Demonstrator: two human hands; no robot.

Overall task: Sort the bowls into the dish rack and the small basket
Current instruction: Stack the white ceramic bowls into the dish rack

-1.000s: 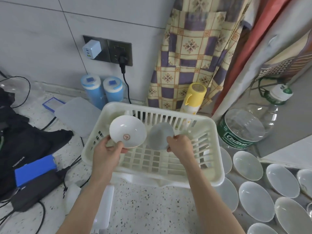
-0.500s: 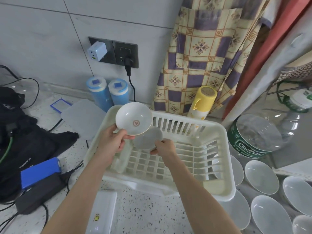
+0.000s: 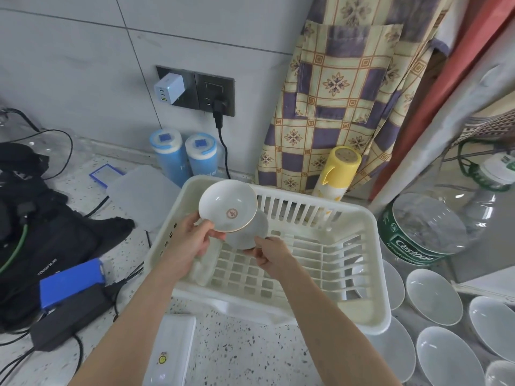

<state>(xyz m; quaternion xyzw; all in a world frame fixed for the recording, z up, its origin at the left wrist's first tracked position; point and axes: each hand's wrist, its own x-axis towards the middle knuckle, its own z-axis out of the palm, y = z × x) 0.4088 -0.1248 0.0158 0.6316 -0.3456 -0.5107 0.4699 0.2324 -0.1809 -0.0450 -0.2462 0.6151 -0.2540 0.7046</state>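
My left hand (image 3: 189, 240) pinches the lower rim of a white bowl with a red emblem (image 3: 228, 209), holding it tilted over the far-left corner of the cream dish rack (image 3: 370, 274). Just behind and below it, my right hand (image 3: 271, 253) grips the edge of a plain grey-white bowl (image 3: 250, 236), partly hidden by the emblem bowl, inside the rack. Several more grey-white bowls (image 3: 433, 299) lie on the counter to the right of the rack. No small basket is in view.
A large clear water jug (image 3: 423, 232) lies right of the rack; a yellow spray can (image 3: 338, 171) and two blue canisters (image 3: 184, 157) stand behind it. A black bag (image 3: 41, 232), blue box (image 3: 71, 282), power brick and cables crowd the left. A white case (image 3: 171, 352) lies near.
Both hands moved their bowls left toward the rack's far-left corner. The emblem bowl rose and now overlaps the plain bowl. The camera view shifted left.
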